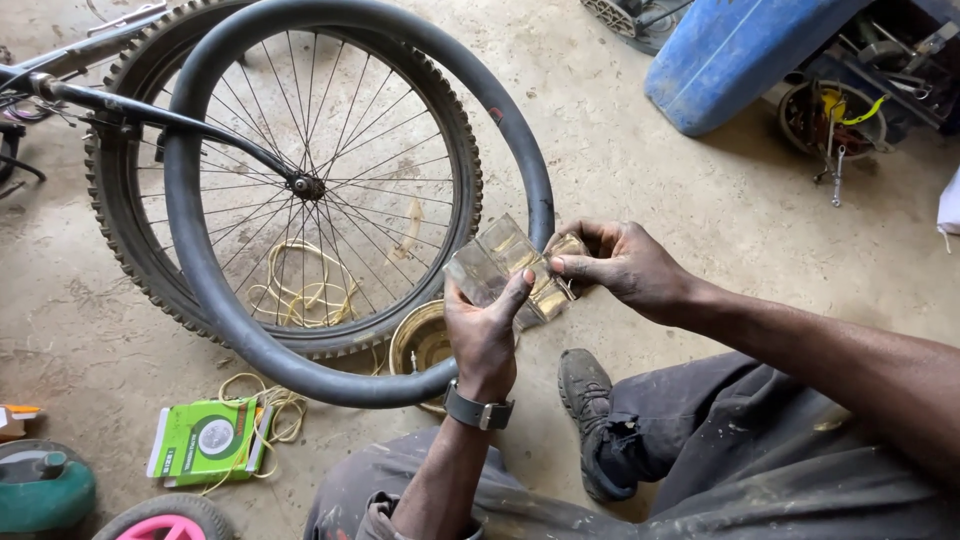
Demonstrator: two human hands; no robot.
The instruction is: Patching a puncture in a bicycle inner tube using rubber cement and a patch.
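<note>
At the centre of the frame both hands pinch a clear plastic packet (510,270): the left hand (485,335) grips its lower edge with thumb raised, the right hand (625,265) nips its right end. Just behind hangs a black inner tube (190,230) looped over a spoked bicycle wheel (300,180); a green box (205,440) lies on the concrete floor (650,180), lower left.

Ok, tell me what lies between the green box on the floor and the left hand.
In the head view, the black inner tube curves across the concrete between the green box and the left hand; a coil of yellowish cord lies there too.
</note>
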